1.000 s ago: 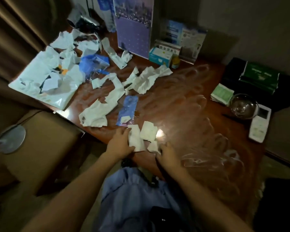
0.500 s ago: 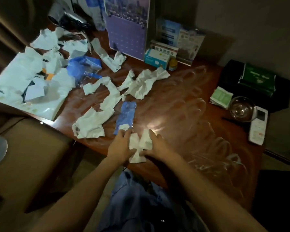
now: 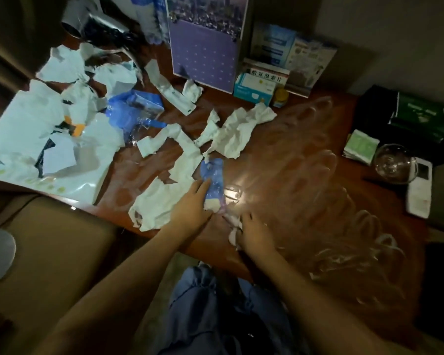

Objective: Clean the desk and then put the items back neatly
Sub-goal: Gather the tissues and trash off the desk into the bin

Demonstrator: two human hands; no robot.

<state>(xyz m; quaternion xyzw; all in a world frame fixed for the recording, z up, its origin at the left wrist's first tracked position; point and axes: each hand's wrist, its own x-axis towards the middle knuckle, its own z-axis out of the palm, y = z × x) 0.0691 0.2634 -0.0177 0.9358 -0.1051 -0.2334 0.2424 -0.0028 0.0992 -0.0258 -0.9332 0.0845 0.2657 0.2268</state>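
Glossy reddish wood desk; crumpled matt white paper scraps; clear glass bowl

Reddish wooden desk strewn with torn white paper scraps.

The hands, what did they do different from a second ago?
The left hand left the white scraps and reached forward onto the blue wrapper. The right hand gathered the white scraps and grips them. The other torn paper stayed put.
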